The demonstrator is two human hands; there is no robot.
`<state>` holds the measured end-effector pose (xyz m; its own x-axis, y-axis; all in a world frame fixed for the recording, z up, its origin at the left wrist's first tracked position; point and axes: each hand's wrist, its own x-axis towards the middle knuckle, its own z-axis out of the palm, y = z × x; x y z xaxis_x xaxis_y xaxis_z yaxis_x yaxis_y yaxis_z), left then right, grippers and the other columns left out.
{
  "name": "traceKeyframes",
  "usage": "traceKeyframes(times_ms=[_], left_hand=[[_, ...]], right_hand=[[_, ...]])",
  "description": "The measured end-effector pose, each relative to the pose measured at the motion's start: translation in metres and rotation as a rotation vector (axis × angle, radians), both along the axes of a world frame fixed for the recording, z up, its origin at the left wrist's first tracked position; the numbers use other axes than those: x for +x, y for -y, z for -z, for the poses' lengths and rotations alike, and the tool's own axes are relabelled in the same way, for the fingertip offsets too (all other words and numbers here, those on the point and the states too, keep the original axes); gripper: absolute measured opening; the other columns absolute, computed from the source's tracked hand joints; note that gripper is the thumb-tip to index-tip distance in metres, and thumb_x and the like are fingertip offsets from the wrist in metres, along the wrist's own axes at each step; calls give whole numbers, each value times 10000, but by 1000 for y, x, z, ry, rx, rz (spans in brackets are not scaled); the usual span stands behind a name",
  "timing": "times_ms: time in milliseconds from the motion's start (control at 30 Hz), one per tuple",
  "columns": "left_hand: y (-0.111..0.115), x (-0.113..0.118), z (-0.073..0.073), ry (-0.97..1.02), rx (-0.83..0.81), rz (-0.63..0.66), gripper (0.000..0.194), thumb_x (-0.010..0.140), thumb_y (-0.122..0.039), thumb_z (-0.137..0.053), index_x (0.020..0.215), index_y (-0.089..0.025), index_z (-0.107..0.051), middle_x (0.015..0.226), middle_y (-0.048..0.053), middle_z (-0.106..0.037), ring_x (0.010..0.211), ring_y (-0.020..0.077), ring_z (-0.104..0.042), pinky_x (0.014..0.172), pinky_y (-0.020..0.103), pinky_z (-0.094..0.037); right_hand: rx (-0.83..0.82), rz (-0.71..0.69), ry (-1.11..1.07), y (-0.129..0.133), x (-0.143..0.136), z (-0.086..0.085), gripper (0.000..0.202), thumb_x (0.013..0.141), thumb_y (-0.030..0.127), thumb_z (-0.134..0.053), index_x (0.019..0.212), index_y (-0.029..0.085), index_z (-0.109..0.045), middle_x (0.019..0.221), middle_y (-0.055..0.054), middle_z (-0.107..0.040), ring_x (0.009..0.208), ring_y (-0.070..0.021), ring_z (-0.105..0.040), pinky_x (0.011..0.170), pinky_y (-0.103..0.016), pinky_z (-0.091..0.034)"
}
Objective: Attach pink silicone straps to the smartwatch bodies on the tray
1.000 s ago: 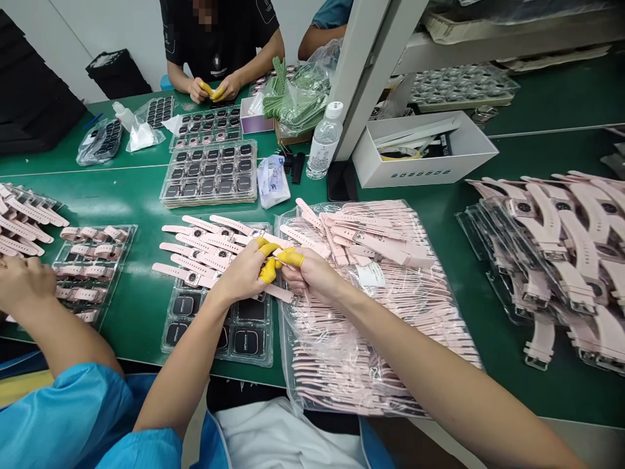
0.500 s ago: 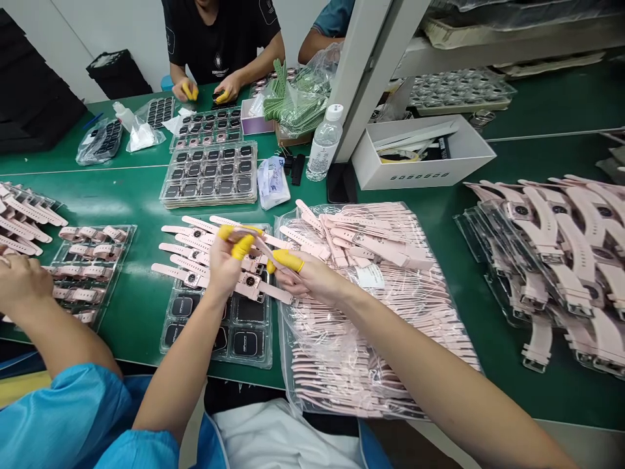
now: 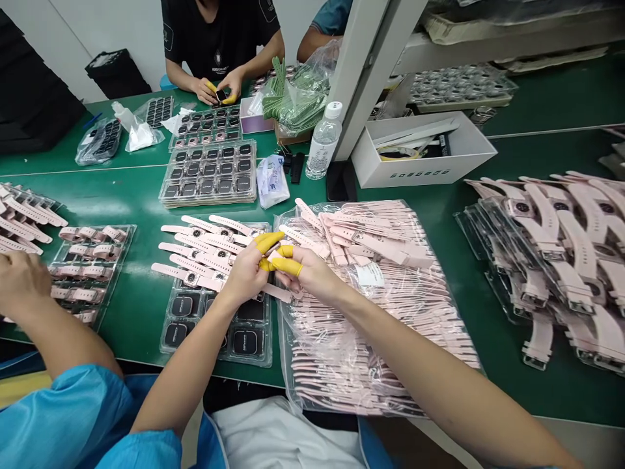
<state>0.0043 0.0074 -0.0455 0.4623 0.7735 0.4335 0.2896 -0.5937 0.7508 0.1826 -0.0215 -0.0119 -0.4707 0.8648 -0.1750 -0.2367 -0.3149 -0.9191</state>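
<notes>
1. Hands, ours, x2: L hand (image 3: 247,270) and R hand (image 3: 312,273), fingers curled in, yellow finger cots (image 3: 287,266) on several tips, both pinching same pc.
2. Small pale-pink pc (image 3: 276,248): btwn our fingertips, mostly hidden; exact shape we can't tell.
3. Watches w/ pale-pink straps & dark round sensor backs (image 3: 215,249): rows, overlapping, just L of our hands, on far part of item 4.
4. Clear plastic tray (image 3: 268,329): black rounded-square pcs (image 3: 248,341) in near pockets.
5. Clear plastic bag (image 3: 288,345): R of tray, under our R forearm, full of pale-pink straps; loose pale-pink straps (image 3: 385,242) on top.
6. Clear tray stack w/ pink-strapped watches (image 3: 581,241): far R.
7. Clear plastic bottle, white cap (image 3: 324,140): beyond bag, nr open white box (image 3: 420,174).
8. Co-worker, black shirt (image 3: 222,39): opposite, dark-faced square pc (image 3: 221,95) in hands.
</notes>
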Motion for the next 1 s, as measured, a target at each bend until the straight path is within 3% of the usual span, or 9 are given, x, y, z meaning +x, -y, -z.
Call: traceKeyframes(times_ms=[67, 167, 433, 567, 800, 1000], left_hand=[[-1, -2, 0, -35, 73, 22, 614, 877, -31, -478, 1442, -240, -592, 1404, 99, -653, 1326, 243, -601, 1135, 451, -508], [-3, -4, -2, -44, 91, 20, 553, 935, -56, -453, 1442, -234, -582, 1388, 113, -640, 1301, 236, -607, 1107, 438, -523], [1, -1, -9, -8, 10, 51, 459, 1042, -199, -437, 1486, -257, -541, 1326, 116, -597, 1252, 241, -586, 1105, 433, -494], [2, -4, -14, -6, -43, 113, 459, 1079, -313, -392, 1517, -270, -518, 1333, 110, -569, 1263, 248, -564, 1137, 441, -464], [-2, -1, -3, -212, 69, 46, 410, 1022, -247, -464, 1405, -207, -604, 1234, 139, -589, 1164, 260, -585, 1047, 436, -518], [-3, -1, -4, -45, -69, 86, 394, 1059, -315, -428, 1398, -221, -607, 1266, 129, -624, 1203, 256, -603, 1079, 452, -505]], right_hand=[[-26, -3, -16, 0, 0, 2, 270, 847, 407, -693, 766, 211, -526, 521, 71, -499, 420, -75, -370, 422, -232, -259], [-56, 50, -84, -2, -1, 4, 254, 841, 375, -690, 742, 207, -528, 508, 78, -470, 414, -69, -355, 424, -229, -255], [-199, 143, -222, -3, -3, 2, 255, 784, 370, -729, 771, 212, -529, 483, 98, -424, 391, -61, -291, 409, -216, -204], [-211, 165, -176, -3, -1, 0, 266, 778, 387, -736, 776, 210, -537, 477, 100, -401, 395, -61, -281, 410, -213, -193], [-263, 178, 3, -5, 1, 3, 254, 765, 300, -718, 744, 219, -478, 514, 104, -364, 432, -54, -223, 417, -210, -133], [-182, 146, -30, -5, 0, 3, 252, 825, 391, -682, 780, 221, -502, 523, 99, -379, 437, -68, -239, 437, -229, -173]])
